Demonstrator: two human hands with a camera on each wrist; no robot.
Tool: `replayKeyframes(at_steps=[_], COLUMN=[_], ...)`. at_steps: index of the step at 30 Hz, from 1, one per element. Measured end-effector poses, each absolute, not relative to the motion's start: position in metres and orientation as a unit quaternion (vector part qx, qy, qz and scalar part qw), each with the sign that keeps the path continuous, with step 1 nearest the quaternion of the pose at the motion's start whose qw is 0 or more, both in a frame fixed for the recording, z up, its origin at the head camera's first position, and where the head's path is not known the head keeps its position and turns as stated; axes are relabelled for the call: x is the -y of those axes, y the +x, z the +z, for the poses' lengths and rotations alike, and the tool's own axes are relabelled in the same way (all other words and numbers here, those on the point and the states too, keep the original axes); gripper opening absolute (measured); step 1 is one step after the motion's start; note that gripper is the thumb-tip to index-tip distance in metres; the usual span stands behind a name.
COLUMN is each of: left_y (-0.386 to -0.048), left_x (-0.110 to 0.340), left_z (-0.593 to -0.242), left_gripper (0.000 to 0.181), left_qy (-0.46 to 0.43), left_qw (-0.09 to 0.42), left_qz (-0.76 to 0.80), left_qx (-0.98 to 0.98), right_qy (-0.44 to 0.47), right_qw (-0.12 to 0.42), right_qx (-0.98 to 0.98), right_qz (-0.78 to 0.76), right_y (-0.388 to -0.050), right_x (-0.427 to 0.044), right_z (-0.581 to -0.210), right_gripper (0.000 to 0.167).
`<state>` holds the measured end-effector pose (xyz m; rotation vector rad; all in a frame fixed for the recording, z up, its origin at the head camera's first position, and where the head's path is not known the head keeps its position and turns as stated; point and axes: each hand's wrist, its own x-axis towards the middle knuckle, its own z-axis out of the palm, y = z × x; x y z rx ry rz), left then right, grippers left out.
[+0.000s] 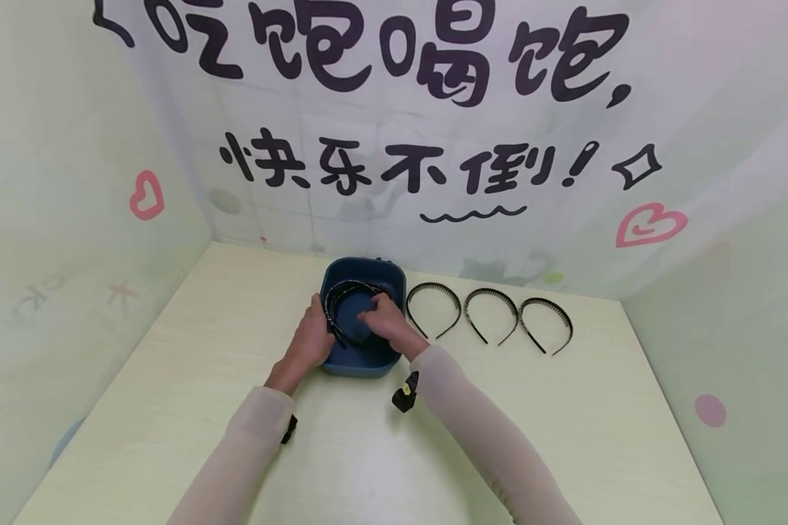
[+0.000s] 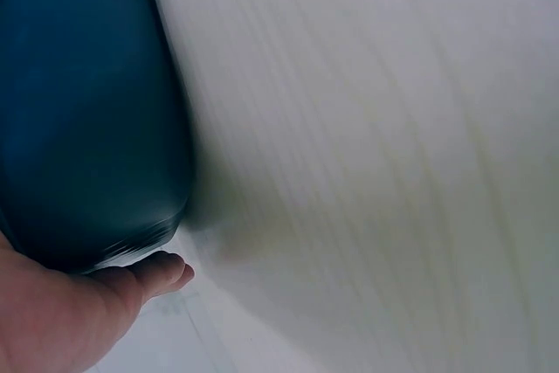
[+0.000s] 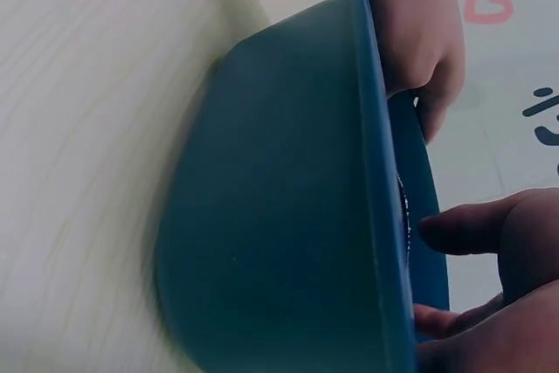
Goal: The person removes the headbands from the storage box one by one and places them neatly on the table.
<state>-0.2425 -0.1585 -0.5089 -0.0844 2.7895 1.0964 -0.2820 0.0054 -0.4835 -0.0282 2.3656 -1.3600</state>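
Observation:
A dark blue plastic bin (image 1: 357, 370) stands on the table, holding several black headbands (image 1: 331, 295). My left hand (image 1: 313, 335) grips the bin's left side, with part of the hand over the rim in the right wrist view. Fingers (image 2: 162, 272) of that hand lie along the outer wall in the left wrist view. Over the bin's right side, my right hand (image 1: 389, 321) reaches inside, close to the headbands. Its thumb (image 3: 467, 226) and forefinger stand apart in the right wrist view; the bin's rim partly hides the other fingertips.
Right of the bin, three black toothed headbands (image 1: 435, 284), (image 1: 492, 292), (image 1: 547, 302) lie in a row on the pale wooden table (image 1: 361, 452). Behind them hangs a white printed cloth (image 1: 394, 219), with more cloth on both sides.

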Motion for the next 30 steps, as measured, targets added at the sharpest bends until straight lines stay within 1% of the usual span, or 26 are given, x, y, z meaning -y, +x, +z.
replayKeyframes(at_steps=[6, 14, 17, 19, 21, 22, 25, 26, 29, 30], left_y=[-0.244, -0.245, -0.246, -0.246, -0.246, -0.246, -0.246, -0.246, -0.245, -0.245], left_x=[0.16, 0.161, 0.161, 0.161, 0.161, 0.161, 0.16, 0.16, 0.159, 0.159], left_z=[-0.511, -0.512, -0.513, -0.513, -0.513, -0.512, -0.512, -0.512, -0.512, -0.512], left_gripper=[0.081, 0.081, 0.081, 0.081, 0.08, 0.08, 0.079, 0.079, 0.079, 0.079], left_qy=[-0.026, -0.026, -0.029, -0.032, -0.037, -0.037, -0.037, -0.037, -0.037, -0.038], left_qw=[0.069, 0.074, 0.07, 0.067, 0.066, 0.066, 0.069, 0.07, 0.071, 0.071], left_qz=[0.366, 0.362, 0.365, 0.367, 0.369, 0.37, 0.369, 0.369, 0.37, 0.371], left_qx=[-0.928, -0.929, -0.928, -0.927, -0.926, -0.926, -0.926, -0.926, -0.925, -0.925], right_qy=[-0.026, -0.026, -0.036, -0.046, -0.058, -0.064, -0.08, -0.086, -0.097, -0.1], right_qw=[0.219, 0.209, 0.185, 0.158, 0.125, 0.112, 0.074, 0.065, 0.042, 0.033], right_qx=[-0.855, -0.856, -0.876, -0.894, -0.911, -0.916, -0.929, -0.931, -0.935, -0.936], right_qz=[-0.469, -0.473, -0.443, -0.416, -0.388, -0.379, -0.354, -0.348, -0.337, -0.337], right_y=[-0.281, -0.278, -0.278, -0.279, -0.28, -0.281, -0.282, -0.282, -0.283, -0.283], right_x=[-0.004, -0.004, -0.003, -0.003, -0.003, -0.004, -0.007, -0.008, -0.011, -0.012], right_z=[-0.483, -0.482, -0.479, -0.477, -0.474, -0.473, -0.473, -0.474, -0.475, -0.474], right_gripper=[0.05, 0.054, 0.055, 0.055, 0.052, 0.048, 0.019, 0.014, 0.027, 0.027])
